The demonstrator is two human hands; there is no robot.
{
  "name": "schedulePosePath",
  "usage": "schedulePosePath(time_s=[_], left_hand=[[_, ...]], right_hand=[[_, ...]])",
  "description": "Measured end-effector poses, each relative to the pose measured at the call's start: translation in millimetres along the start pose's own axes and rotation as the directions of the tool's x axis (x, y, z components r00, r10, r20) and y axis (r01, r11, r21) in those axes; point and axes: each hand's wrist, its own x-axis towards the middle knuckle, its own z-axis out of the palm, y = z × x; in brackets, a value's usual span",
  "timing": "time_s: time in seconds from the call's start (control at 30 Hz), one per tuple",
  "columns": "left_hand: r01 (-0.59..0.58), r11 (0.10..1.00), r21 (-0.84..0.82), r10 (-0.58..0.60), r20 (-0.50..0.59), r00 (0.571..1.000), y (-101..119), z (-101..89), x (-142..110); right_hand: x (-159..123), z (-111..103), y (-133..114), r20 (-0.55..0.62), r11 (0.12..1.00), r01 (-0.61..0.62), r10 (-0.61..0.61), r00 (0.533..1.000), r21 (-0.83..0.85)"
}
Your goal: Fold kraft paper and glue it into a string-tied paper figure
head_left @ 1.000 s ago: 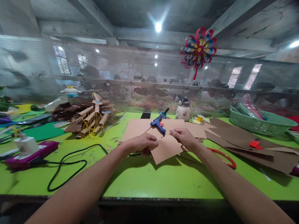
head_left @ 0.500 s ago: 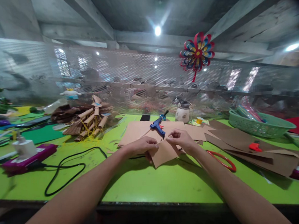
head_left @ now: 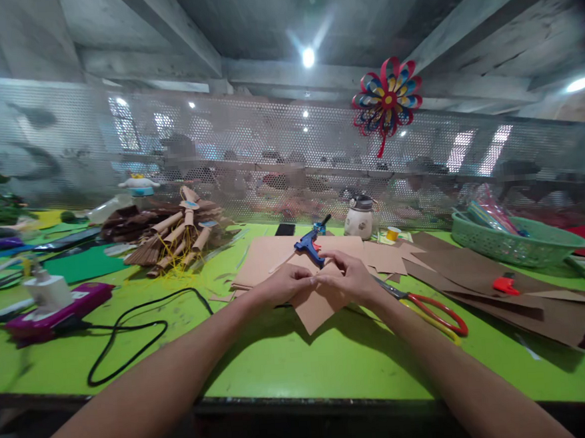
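Observation:
Between my two hands is a piece of tan craft paper [head_left: 319,307], its lower corner pointing toward me above the green table. My left hand [head_left: 290,284] pinches its upper left edge. From the other side, my right hand [head_left: 345,277] grips the upper part, with the fingertips of both hands nearly meeting. Just beyond them a blue glue gun [head_left: 308,247] rests nozzle toward me on larger tan sheets [head_left: 260,260]. Scissors [head_left: 436,312] with red and yellow handles lie beside my right forearm, which partly covers them.
Brown paper sheets [head_left: 508,291] and a green basket [head_left: 518,233] are on the right. A jar [head_left: 358,218] and a phone [head_left: 285,229] stand at the back. Leftward are a purple power strip [head_left: 73,308], a black cord [head_left: 164,321] and rolled-paper bundles [head_left: 173,237]. A perforated screen borders the table.
My right hand has moved left and slightly down along the paper's top edge, closer to my left hand. The scissors show more now, and the view has shifted slightly.

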Motion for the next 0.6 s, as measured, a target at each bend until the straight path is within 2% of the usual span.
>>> schedulePosePath(time_s=[0.1, 0.17, 0.3, 0.43, 0.53, 0.6], left_hand=[[-0.019, 1.000, -0.015, 0.019, -0.012, 1.000, 5.0, 0.0, -1.6], [-0.020, 0.998, -0.062, 0.021, 0.019, 1.000, 8.1, -1.0, -3.4], [0.006, 0.975, -0.224, 0.028, 0.150, 0.988, 7.8, -7.5, -6.2], [0.134, 0.899, -0.416, 0.011, 0.328, 0.944, 0.1, -15.5, -7.8], [0.188, 0.872, -0.453, 0.019, 0.414, 0.910, -5.1, -17.3, -8.0], [0.192, 0.871, -0.451, 0.026, 0.434, 0.900, -6.8, -16.6, -7.5]], right_hand=[[-0.3, 1.6, 1.6, -0.023, 1.000, -0.023, 0.023, 0.999, 0.005], [0.3, 0.5, 2.4, -0.028, 0.996, -0.063, 0.065, 0.997, 0.062], [2.1, -6.0, -0.3, -0.025, 0.969, -0.122, 0.130, 0.991, 0.213], [2.6, -13.6, -4.5, 0.009, 0.933, -0.210, 0.217, 0.976, 0.292], [2.2, -16.5, -4.0, 0.039, 0.924, -0.249, 0.248, 0.968, 0.289], [2.1, -17.1, -2.4, 0.052, 0.921, -0.267, 0.263, 0.963, 0.284]])
